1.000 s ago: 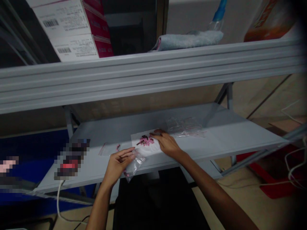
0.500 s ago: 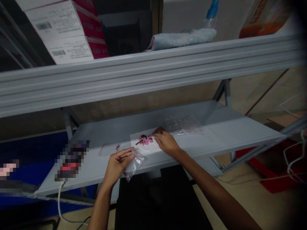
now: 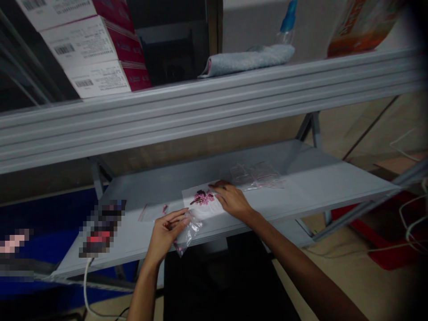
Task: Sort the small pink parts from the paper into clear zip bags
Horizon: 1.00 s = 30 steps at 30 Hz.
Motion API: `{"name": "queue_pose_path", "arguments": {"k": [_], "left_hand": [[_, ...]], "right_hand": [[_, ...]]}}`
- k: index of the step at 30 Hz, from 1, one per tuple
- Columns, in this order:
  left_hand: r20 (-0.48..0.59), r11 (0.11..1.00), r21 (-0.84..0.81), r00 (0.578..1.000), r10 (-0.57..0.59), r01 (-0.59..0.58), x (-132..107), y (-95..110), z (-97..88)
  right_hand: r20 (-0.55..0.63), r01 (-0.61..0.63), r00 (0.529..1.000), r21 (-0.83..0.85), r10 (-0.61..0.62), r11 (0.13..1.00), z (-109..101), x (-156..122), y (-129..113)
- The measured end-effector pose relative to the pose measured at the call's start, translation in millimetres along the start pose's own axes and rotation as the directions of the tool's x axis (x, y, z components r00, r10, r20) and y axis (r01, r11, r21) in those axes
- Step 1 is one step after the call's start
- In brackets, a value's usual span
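While the left hand (image 3: 166, 229) pinches a clear bag (image 3: 192, 229), the right hand (image 3: 235, 202) sits half-open beside pink pieces (image 3: 203, 199).

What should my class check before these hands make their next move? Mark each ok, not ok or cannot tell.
1. Left hand holding a bag: ok.
2. Right hand at the paper: ok.
3. Paper lying on the shelf: ok.
4. All pink pieces on the paper: not ok, pink also shows in the bag.
5. Bag's mouth open: cannot tell.
6. Right hand gripping a piece: cannot tell.
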State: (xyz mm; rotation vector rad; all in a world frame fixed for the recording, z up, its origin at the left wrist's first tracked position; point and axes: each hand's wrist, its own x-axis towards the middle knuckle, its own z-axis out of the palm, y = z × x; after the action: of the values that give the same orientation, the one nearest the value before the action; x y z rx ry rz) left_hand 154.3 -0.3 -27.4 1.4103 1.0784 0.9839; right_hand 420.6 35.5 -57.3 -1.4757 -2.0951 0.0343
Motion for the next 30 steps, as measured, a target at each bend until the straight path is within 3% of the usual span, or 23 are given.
{"name": "queue_pose_path", "arguments": {"k": [3, 8, 12, 15, 20, 25, 30], "left_hand": [[0.004, 1.000, 0.020, 1.000, 0.004, -0.004, -0.5, 2.2, 1.1], [-0.002, 0.999, 0.043, 1.000, 0.003, -0.003, 0.1, -0.6, 0.5], [-0.002, 0.999, 0.046, 1.000, 0.008, -0.008, 0.6, -3.0, -0.1], [0.002, 0.999, 0.039, 1.000, 0.020, -0.020, 1.0, -4.2, -0.3], [0.013, 0.999, 0.027, 0.999, 0.036, -0.036, 1.9, -5.9, -0.8], [0.006, 0.999, 0.024, 1.000, 0.027, -0.027, 1.9, -3.6, 0.0], [0.011, 0.999, 0.033, 1.000, 0.018, -0.019, 2.2, -3.9, -0.2]], "right_hand": [[0.022, 0.022, 1.000, -0.038, -0.021, 0.999, 0.1, 0.3, -2.3], [-0.008, -0.091, 0.996, -0.031, 0.091, 0.995, 0.0, 0.9, -0.5], [0.044, -0.052, 0.998, -0.040, 0.054, 0.998, -2.0, 0.5, -1.6], [0.010, -0.075, 0.997, -0.061, 0.075, 0.995, -2.1, 0.5, -3.2], [0.036, 0.020, 0.999, -0.046, -0.018, 0.999, -0.7, 0.7, -2.6], [-0.032, -0.061, 0.998, -0.007, 0.061, 0.998, 0.2, 1.2, 0.1], [-0.013, -0.035, 0.999, -0.006, 0.035, 0.999, 1.8, 1.4, 2.7]]}}
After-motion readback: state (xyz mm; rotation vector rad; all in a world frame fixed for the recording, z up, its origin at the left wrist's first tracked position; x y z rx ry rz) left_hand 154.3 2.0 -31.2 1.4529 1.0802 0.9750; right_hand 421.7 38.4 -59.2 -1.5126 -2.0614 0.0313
